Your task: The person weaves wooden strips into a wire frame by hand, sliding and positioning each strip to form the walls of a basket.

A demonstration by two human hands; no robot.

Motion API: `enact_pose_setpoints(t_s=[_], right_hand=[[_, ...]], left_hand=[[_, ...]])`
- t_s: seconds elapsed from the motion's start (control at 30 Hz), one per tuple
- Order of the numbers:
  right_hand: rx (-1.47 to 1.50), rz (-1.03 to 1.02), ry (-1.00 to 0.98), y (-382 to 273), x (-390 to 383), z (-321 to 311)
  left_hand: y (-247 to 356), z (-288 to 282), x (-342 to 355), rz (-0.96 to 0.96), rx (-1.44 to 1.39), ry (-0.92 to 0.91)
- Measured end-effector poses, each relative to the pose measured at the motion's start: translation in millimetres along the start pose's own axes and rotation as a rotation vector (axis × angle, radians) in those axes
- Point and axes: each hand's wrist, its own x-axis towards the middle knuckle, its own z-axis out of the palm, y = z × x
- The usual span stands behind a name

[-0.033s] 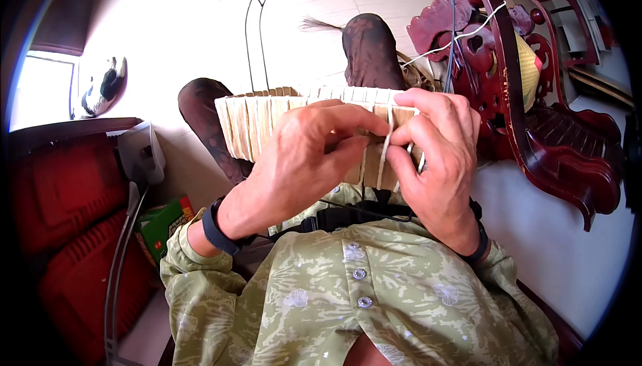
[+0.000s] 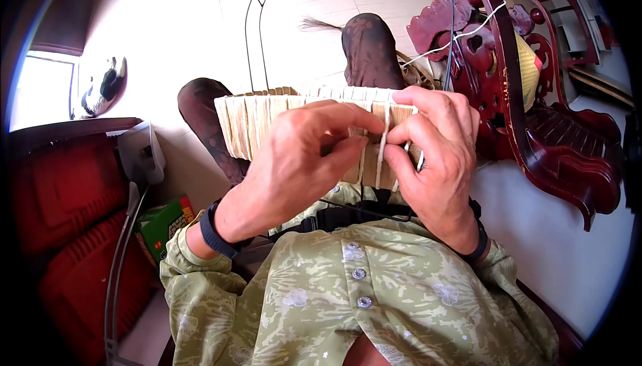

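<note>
A pale band of straw-coloured fibre strands (image 2: 247,122), wrapped side by side like a basket wall, lies across my lap. Around it runs a cream cord (image 2: 383,146), upright between my two hands. The thumb and bent forefinger of my left hand (image 2: 287,158) close on the band's near face, the forefinger's tip against the cord. My right hand (image 2: 441,145) pinches the cord between thumb and forefinger, its other fingers curled over the band's upper edge. A loop of cord (image 2: 420,160) shows beside the right thumb. My palms hide much of the band.
Thin dark wire hoops (image 2: 249,31) rise beyond the band. A carved dark-red wooden chair (image 2: 521,98) stands right, with a white cord (image 2: 468,33) strung across it. At left are red cushions (image 2: 73,199), a green box (image 2: 160,229) and a curved metal stand (image 2: 119,272).
Both hands and the cord between them have shifted very slightly left. The grip looks the same.
</note>
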Motion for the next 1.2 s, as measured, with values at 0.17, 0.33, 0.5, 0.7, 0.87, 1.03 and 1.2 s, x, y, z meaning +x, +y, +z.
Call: enact_pose_setpoints(t_s=[0.17,0.33,0.5,0.7,0.87,1.03,1.2], right_hand=[[0.118,-0.012,-0.057,5.2,1.4,-5.6],[0.196,-0.009,-0.172,8.9,6.4,-18.0],[0.213,-0.022,-0.128,11.7,9.7,-18.2],[0.224,-0.011,-0.080,12.5,7.4,-12.3],[0.238,-0.032,-0.103,12.7,10.4,-17.2],[0.147,-0.087,-0.080,13.5,20.3,-15.6],[0.034,-0.322,-0.117,-8.3,44.2,-9.2]], left_hand=[[0.7,-16.3,-13.5,0.005,0.304,0.028],[5.5,-46.3,-14.2,0.050,0.457,-0.039],[2.1,-43.2,-13.3,0.252,0.862,0.126],[-9.0,-19.1,-16.9,0.710,0.982,0.266],[-28.9,-17.1,-32.4,0.424,0.591,0.214],[-15.2,-23.4,-30.2,-0.189,0.159,-0.001],[-11.3,-21.1,-30.0,0.388,0.621,0.237]])
